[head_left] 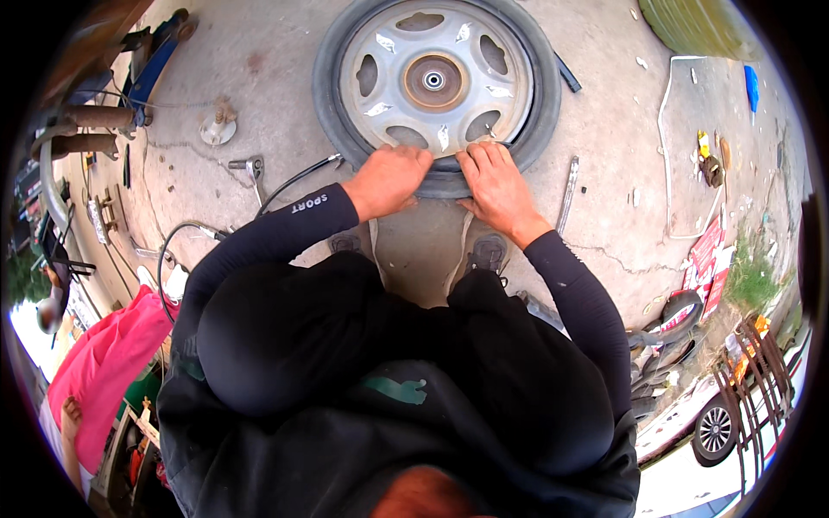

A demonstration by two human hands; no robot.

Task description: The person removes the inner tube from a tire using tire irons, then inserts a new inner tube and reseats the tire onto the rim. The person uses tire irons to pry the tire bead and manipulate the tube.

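Black tyre [540, 112] flat on concrete | silver rim [434, 78] | left hand [389, 180], right hand [496, 181] grip tyre's near edge

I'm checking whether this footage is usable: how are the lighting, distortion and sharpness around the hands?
Head view: even daylight, no harsh shadows; left hand, right hand and tyre are sharp; the silver wheel shows mild glare; fisheye bends the edges, with black corners and an overexposed lower rim.

Outdoor yard, daylight: cracked concrete ground [604, 155], scattered litter; blue floor jack [155, 60] upper left; grass patch [751, 276] at right; white car [717, 423], possibly parked, lower right
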